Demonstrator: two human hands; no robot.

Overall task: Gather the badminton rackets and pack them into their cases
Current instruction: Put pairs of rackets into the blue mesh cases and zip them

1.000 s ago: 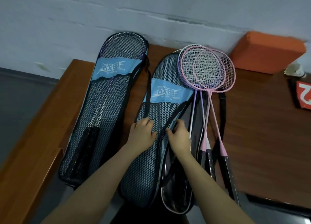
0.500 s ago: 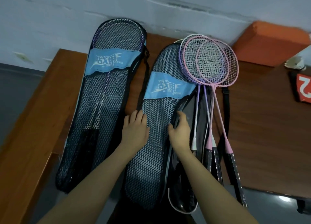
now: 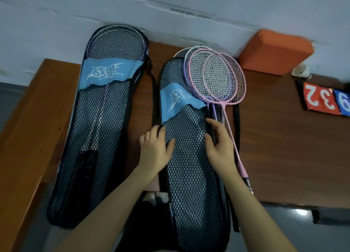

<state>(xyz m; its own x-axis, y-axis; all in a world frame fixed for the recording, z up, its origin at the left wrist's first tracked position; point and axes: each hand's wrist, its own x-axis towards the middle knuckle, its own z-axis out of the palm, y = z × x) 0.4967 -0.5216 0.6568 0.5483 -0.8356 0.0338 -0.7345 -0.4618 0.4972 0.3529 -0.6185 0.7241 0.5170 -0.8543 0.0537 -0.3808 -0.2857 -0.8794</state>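
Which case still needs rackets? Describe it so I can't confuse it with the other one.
On the wooden table against the wall lie two mesh cases. Take the right case, under both hands, with loose pink and purple rackets overlapping its top right edge. The left case already shows a racket through its mesh.

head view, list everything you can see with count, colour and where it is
left case: 1, black mesh with blue band, left on the table, purple racket visible inside
right case: 1, black mesh with blue band, middle of the table, under both hands
loose rackets: at least 3, pink and purple frames, heads overlapping at the right case's top right
table: 1, brown wood, against the wall
orange block: 1, back right by the wall
number cards: red 2 and 3, one blue digit at the right edge
white object: 1, beside the block, too blurred to name
left hand: resting flat on the right case's left edge
right hand: at the case's right edge, grip unclear
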